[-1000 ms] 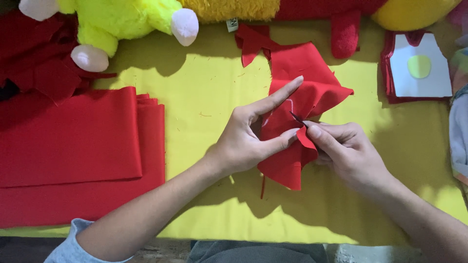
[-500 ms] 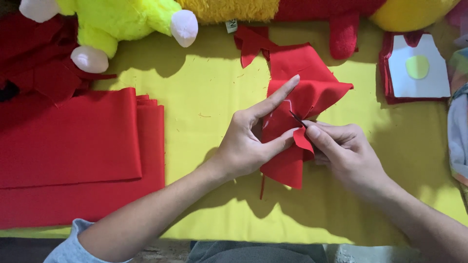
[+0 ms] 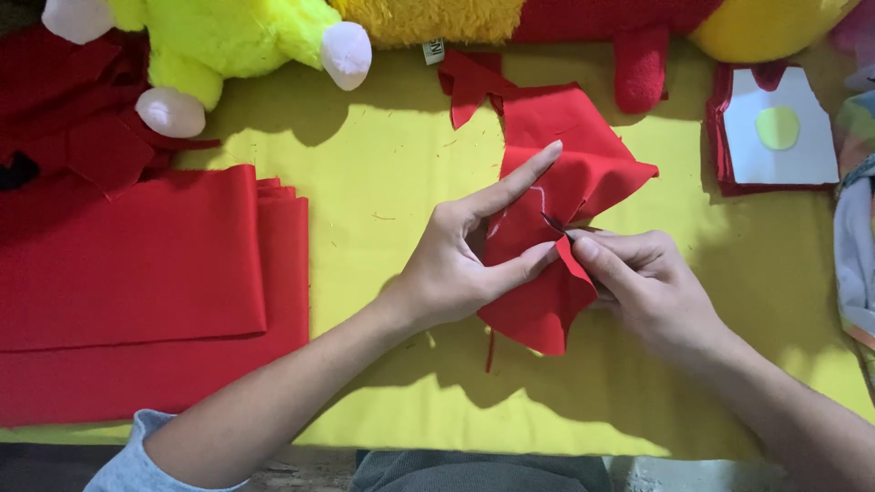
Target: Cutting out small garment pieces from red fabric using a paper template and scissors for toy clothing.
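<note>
A yellow cloth (image 3: 383, 210) covers the bench, and a broad folded stack of red fabric (image 3: 137, 282) fills its left side. Plush toys line the far edge: a neon-green one with white paws (image 3: 228, 41), then an orange-yellow one (image 3: 428, 18). At the far right lies a white paper pattern with a pale green disc (image 3: 779, 128) on a pile of red cut pieces.

At the middle lies a small red felt piece (image 3: 565, 182), partly lifted off the cloth. The left hand (image 3: 456, 264) grips it between thumb and bent fingers, forefinger stretched flat along it. The right hand (image 3: 638, 273) is pinched narrow on its edge at a fold, around something thin and dark; I cannot tell what it is.

The felt looks light, limp and easily creased, so it likely handles best when held close to the worked spot. Open yellow room lies between the hands and the red stack, and along the near edge.
</note>
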